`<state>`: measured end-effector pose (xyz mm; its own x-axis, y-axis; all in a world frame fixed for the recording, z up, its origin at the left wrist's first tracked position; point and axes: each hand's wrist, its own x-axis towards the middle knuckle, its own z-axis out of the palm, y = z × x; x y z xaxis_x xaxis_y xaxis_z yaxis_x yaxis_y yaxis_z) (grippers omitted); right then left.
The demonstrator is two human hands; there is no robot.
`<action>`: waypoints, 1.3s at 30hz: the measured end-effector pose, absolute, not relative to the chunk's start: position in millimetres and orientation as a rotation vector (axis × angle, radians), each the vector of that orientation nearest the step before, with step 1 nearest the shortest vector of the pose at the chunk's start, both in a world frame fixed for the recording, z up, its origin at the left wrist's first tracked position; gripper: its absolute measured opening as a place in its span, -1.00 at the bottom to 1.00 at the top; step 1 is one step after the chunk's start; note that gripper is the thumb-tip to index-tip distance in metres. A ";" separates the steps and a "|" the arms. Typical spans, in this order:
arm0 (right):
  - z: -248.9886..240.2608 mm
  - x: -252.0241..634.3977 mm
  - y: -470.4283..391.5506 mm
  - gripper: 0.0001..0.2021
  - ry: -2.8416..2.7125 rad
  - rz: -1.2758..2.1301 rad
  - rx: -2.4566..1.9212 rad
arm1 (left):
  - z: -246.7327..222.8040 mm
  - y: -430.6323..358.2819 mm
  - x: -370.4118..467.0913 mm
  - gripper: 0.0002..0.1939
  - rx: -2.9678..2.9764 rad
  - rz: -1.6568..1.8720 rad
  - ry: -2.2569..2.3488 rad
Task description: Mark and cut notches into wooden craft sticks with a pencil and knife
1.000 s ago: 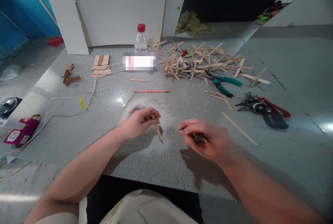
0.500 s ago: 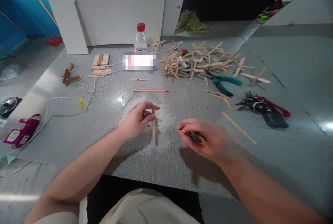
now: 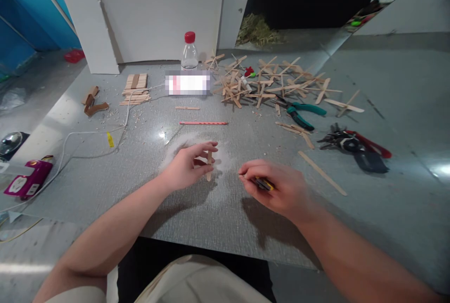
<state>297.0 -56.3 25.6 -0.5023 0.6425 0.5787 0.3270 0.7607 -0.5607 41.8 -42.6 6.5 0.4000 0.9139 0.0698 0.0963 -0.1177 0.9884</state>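
We are recording the left hand (image 3: 186, 167) as grasping a wooden stick (image 3: 210, 158), with the fingers (image 3: 206, 147) standing partly spread behind it and the thumb crossing its front. The stick is pointing roughly toward the body, one end showing above the thumb and the other below; whether that lower end is touching the table (image 3: 225, 221) we are not able to tell. The right hand (image 3: 276, 183) is curling closely around a yellow-and-black tool (image 3: 264, 184), most of which the palm is covering. At its fingertips a small pale item is showing, too little of it visible for us to identify. The two hands are lying apart, the bare table surface dividing them, and a whitish dusty patch (image 3: 225, 160) is showing just beside the left fingers. Beyond the left hand we are noting a red pencil (image 3: 204, 123) lying crosswise, and behind that a short stick (image 3: 187, 108). Near the right hand, a loose stick (image 3: 322, 173) is lying slantwise, with a bunch of keys (image 3: 348, 143) further right. Pliers with teal handles (image 3: 309, 108) are resting open beside a heap of crossed sticks (image 3: 262, 95). At the far left a stack of sticks (image 3: 136, 82) is sitting among scattered chips.
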 end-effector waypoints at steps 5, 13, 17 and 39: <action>26.3 296.9 -56.2 -0.83 -2.134 0.490 -0.713 | 3.6 -41.1 41.9 -0.39 1.442 0.906 0.910; 29.4 296.2 -57.5 -0.83 -2.137 0.476 -0.723 | 6.9 -41.7 42.8 -0.75 1.585 1.049 0.854; 29.8 296.0 -57.6 -0.82 -2.142 0.453 -0.722 | 17.0 -41.9 40.4 -0.92 1.786 1.143 0.836; 28.7 295.0 -58.0 -0.87 -2.163 0.382 -0.714 | 26.2 -49.8 43.4 -0.79 1.503 1.181 0.814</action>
